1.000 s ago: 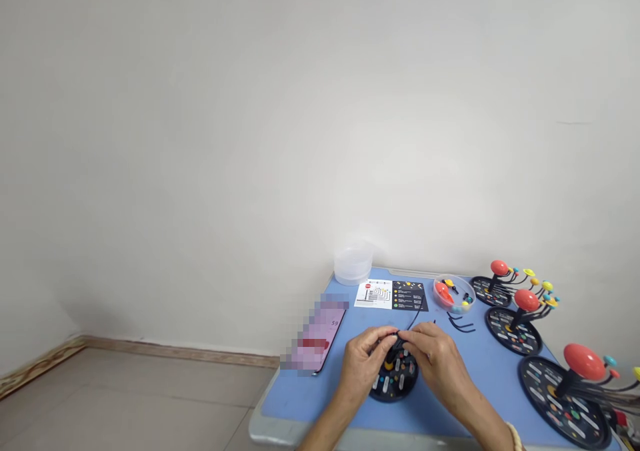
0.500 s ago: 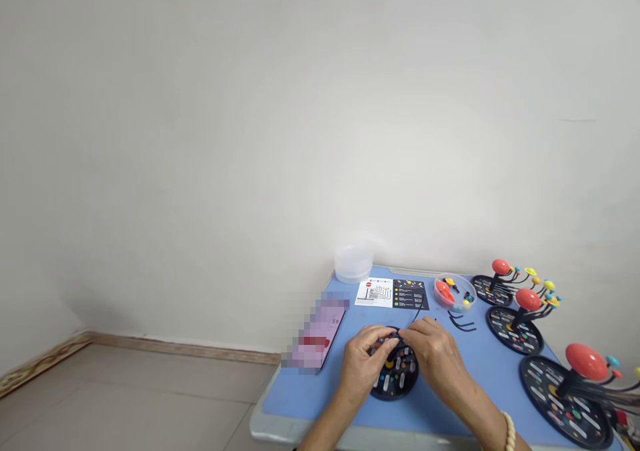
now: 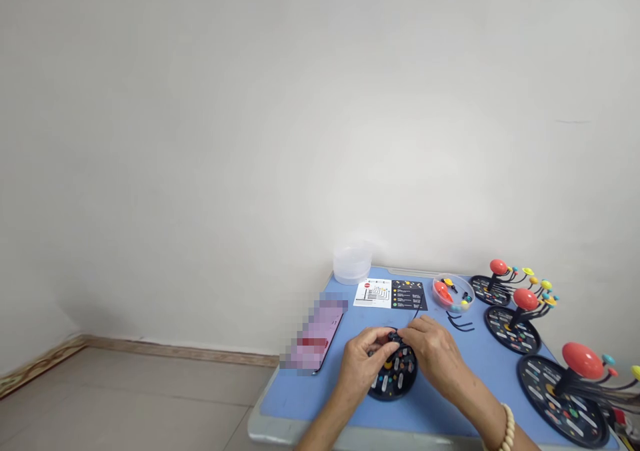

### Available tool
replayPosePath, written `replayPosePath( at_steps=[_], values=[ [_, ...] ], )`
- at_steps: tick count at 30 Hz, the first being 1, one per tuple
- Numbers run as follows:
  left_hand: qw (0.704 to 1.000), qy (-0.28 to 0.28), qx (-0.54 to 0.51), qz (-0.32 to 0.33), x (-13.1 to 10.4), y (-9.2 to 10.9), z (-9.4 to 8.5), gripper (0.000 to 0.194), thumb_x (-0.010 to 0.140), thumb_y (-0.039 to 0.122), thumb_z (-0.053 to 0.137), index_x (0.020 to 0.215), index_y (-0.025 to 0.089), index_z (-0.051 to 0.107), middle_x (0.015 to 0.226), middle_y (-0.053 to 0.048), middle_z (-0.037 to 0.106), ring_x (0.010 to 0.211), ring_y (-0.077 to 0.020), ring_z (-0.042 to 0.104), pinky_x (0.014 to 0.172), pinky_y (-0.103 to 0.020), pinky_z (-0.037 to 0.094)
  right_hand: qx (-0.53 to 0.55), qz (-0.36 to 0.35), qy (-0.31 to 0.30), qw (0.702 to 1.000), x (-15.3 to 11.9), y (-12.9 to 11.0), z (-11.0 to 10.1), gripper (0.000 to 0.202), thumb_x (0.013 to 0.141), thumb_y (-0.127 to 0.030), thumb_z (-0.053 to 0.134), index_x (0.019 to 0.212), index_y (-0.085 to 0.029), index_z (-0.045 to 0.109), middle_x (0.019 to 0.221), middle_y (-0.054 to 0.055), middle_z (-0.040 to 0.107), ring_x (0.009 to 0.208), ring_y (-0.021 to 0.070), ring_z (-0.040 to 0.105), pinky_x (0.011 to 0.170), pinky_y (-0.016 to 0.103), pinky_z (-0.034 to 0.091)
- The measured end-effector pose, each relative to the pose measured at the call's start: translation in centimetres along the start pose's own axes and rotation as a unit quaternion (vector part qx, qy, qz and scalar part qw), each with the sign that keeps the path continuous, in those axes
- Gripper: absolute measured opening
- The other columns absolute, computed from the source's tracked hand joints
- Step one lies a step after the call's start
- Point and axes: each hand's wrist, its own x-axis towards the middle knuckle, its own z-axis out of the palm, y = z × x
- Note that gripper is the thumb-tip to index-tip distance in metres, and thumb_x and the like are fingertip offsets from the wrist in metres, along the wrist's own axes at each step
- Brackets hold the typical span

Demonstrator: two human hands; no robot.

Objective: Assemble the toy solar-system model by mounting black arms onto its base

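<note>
A round black base (image 3: 393,383) printed with small coloured planets lies on the blue table under my hands. My left hand (image 3: 364,361) pinches a small black part (image 3: 395,337) over the base's far side. My right hand (image 3: 431,345) has its fingers closed at the same part, close to the left fingertips. A thin black rod (image 3: 419,306) sticks up beyond the right fingers; its lower end is hidden. Exactly how the right fingers grip is hard to make out.
Three assembled planet models (image 3: 526,299) line the right side. Behind my hands are an instruction sheet (image 3: 373,293), loose black rods (image 3: 460,322) and a clear dish (image 3: 453,293) of parts. A phone (image 3: 320,337) and a clear container (image 3: 352,265) are at the left.
The view has shifted slightly. My hands stay over the base with small finger movements, and the black part between the fingertips shows a little more.
</note>
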Motion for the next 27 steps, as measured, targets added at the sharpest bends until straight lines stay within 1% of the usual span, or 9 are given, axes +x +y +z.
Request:
replayPosePath(
  at_steps=[3, 7, 12, 17, 23, 27],
  values=[
    [1.0, 0.008, -0.004, -0.018, -0.1, 0.0, 0.0, 0.021, 0.075, 0.035, 0.068, 0.086, 0.019, 0.076, 0.084, -0.005, 0.077, 0.077, -0.0207, 0.071, 0.07, -0.026, 0.058, -0.037, -0.003, -0.024, 0.999, 0.4, -0.2, -0.4, 0.02, 0.086, -0.005, 0.058, 0.086, -0.02, 0.071, 0.072, 0.002, 0.064, 0.068, 0.0164, 0.055, 0.059, 0.026, 0.036],
    [1.0, 0.012, -0.006, -0.012, 0.0, 0.2, 0.0, 0.021, 0.076, 0.038, 0.067, 0.082, 0.019, 0.075, 0.082, -0.004, 0.077, 0.075, -0.0211, 0.071, 0.069, -0.026, 0.058, -0.048, -0.008, -0.056, 0.997, 0.7, -0.2, -0.7, 0.017, 0.086, -0.007, 0.06, 0.08, -0.02, 0.068, 0.071, 0.001, 0.063, 0.067, 0.0159, 0.055, 0.058, 0.027, 0.035],
    [1.0, 0.024, 0.013, 0.01, 0.1, 0.0, 0.4, 0.02, 0.078, 0.036, 0.065, 0.082, 0.02, 0.075, 0.08, -0.003, 0.077, 0.075, -0.0206, 0.071, 0.07, -0.026, 0.058, -0.042, 0.008, -0.024, 0.999, -0.2, -0.2, 0.0, 0.02, 0.085, -0.004, 0.058, 0.091, -0.02, 0.068, 0.077, 0.002, 0.064, 0.071, 0.0172, 0.056, 0.061, 0.027, 0.037],
    [0.999, 0.018, 0.038, 0.02, 0.1, -0.4, 0.4, 0.019, 0.079, 0.036, 0.064, 0.082, 0.021, 0.074, 0.081, -0.003, 0.077, 0.075, -0.02, 0.07, 0.07, -0.026, 0.058, -0.037, 0.016, -0.004, 0.999, -0.7, -0.1, 0.8, 0.021, 0.085, -0.001, 0.055, 0.088, -0.019, 0.067, 0.077, 0.002, 0.064, 0.071, 0.0174, 0.054, 0.062, 0.027, 0.038],
    [0.997, 0.021, 0.067, 0.033, 0.0, -0.3, 0.5, 0.019, 0.081, 0.036, 0.061, 0.081, 0.02, 0.072, 0.08, -0.003, 0.075, 0.074, -0.0191, 0.069, 0.067, -0.025, 0.056, -0.008, 0.0, 0.012, 1.0, -0.5, 0.2, 0.7, 0.022, 0.088, -0.002, 0.053, 0.093, -0.019, 0.067, 0.079, 0.003, 0.064, 0.074, 0.0177, 0.056, 0.063, 0.026, 0.04],
    [0.998, 0.018, 0.051, 0.027, -0.1, -0.2, 0.5, 0.019, 0.08, 0.036, 0.062, 0.081, 0.02, 0.072, 0.08, -0.003, 0.075, 0.074, -0.0192, 0.069, 0.067, -0.025, 0.056, 0.004, -0.003, 0.026, 1.0, -0.6, 0.1, 0.5, 0.022, 0.091, -0.006, 0.05, 0.094, -0.019, 0.068, 0.078, 0.004, 0.065, 0.074, 0.018, 0.058, 0.064, 0.027, 0.043]
  ],
)
